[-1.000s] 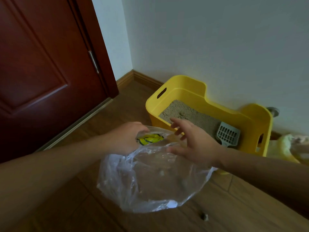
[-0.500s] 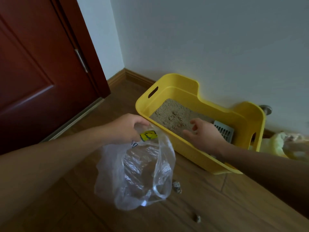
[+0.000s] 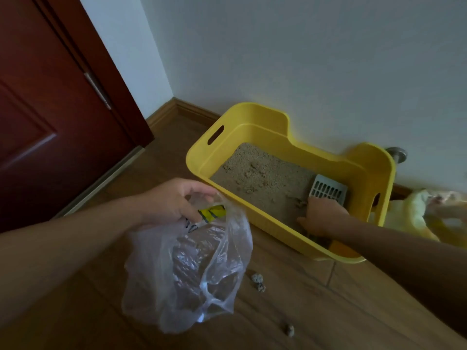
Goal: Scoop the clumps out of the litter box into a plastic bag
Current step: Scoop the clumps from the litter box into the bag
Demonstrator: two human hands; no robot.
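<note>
1. The pale, plain painted wall [image 3: 303, 59] filled the top of your view and met a second wall in a corner. A brown wooden baseboard [image 3: 192, 109] ran along its foot.
2. The dark red panelled wooden door [image 3: 50, 109] stood on your left.
3. The brown wood-plank floor [image 3: 328, 311] spread under everything you were working with.
4. The yellow rectangular plastic litter box [image 3: 262, 117] stood on the floor against the wall. It held sandy beige litter [image 3: 265, 178], lumpy near the middle.
5. The clear crinkled plastic bag [image 3: 187, 274], with a yellow-and-black label [image 3: 212, 213], hung just beside the box's near wall.
6. Your left hand [image 3: 174, 200] pinched the bag's rim between thumb and curled fingers.
7. Your right hand [image 3: 321, 215] reached into the box's right end, at the foot of the grey slotted plastic scoop [image 3: 328, 190], which leaned in that corner. Its fingers were hidden, so I cannot tell whether it was grasping the scoop or lying loose.
8. A pale yellow crumpled heap [image 3: 409, 210] lay right of the box, too blurred to name.
9. Small grey clumps [image 3: 257, 279] lay on the floor near the bag, with another nearer you. A small dark lump [image 3: 300, 203] sat on the litter beside your right hand.
10. A round metal doorstop [image 3: 396, 154] showed behind the box's right corner.
</note>
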